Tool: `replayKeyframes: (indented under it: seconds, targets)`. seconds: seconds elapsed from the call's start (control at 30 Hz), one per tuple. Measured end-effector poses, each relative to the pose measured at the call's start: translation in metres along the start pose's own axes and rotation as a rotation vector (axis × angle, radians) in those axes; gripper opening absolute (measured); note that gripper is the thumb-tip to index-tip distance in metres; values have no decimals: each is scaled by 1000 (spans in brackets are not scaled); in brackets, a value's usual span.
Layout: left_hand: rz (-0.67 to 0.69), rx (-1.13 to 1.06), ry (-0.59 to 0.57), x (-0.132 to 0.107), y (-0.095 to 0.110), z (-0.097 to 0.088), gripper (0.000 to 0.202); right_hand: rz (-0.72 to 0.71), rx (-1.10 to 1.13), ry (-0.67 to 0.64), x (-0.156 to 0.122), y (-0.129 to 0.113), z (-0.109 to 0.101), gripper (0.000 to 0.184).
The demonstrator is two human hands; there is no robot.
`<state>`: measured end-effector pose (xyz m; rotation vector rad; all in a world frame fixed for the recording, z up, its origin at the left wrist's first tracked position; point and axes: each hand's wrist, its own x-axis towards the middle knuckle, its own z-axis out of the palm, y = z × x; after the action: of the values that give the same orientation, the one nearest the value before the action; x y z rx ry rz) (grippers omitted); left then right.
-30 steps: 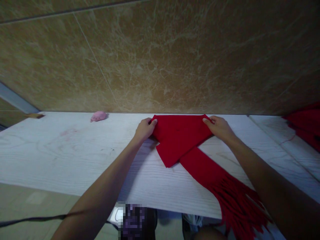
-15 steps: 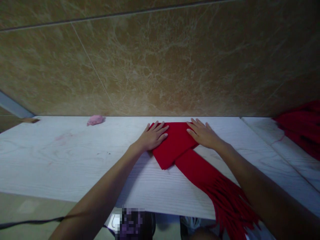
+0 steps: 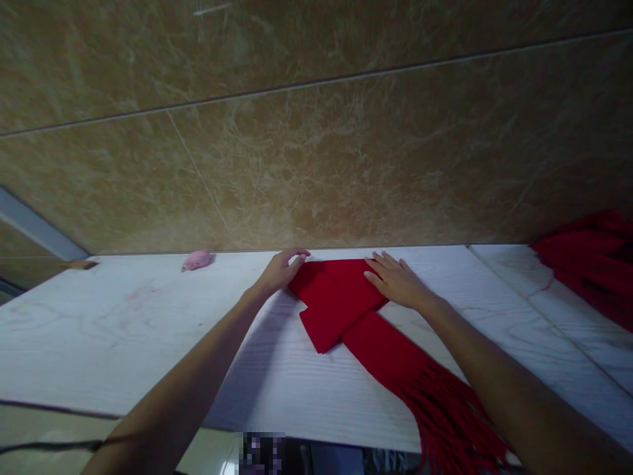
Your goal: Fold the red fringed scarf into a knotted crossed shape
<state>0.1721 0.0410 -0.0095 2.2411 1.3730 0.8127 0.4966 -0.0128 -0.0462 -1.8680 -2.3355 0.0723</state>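
A red fringed scarf point(image 3: 341, 300) lies folded on the white wood-grain table point(image 3: 123, 336), its fringed end point(image 3: 445, 415) trailing toward the near right edge. My left hand point(image 3: 279, 270) curls its fingers round the scarf's far left corner, pinching the cloth. My right hand point(image 3: 395, 280) lies flat on the folded part's right side, fingers stretched out and pressing down.
A small pink lump point(image 3: 196, 260) sits at the back left of the table by the brown marble wall point(image 3: 316, 152). More red cloth point(image 3: 588, 260) is piled on the adjoining table at the far right. The table's near edge runs below my forearms.
My left hand has gone from lying flat on the scarf to gripping its far left corner. The right hand stays flat on the fold. The camera has tilted slightly.
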Motion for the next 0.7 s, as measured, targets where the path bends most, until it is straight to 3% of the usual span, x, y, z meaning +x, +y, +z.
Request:
replayKeyframes:
  seconds: [0.13,0.27,0.47,0.7]
  targets:
    - [122,-48,-359,32,38,14,43,-20,5,34,0,2,2,68]
    - [61,23,-604,61,49,24,57,-4,-5,56,-1,2,5,67]
    - [-81,308,-693,82,37,9,68,-12,-16,74,-1,4,9,66]
    - [-26,432,-726,72,36,5,68,-24,1,67,0,8,8,65]
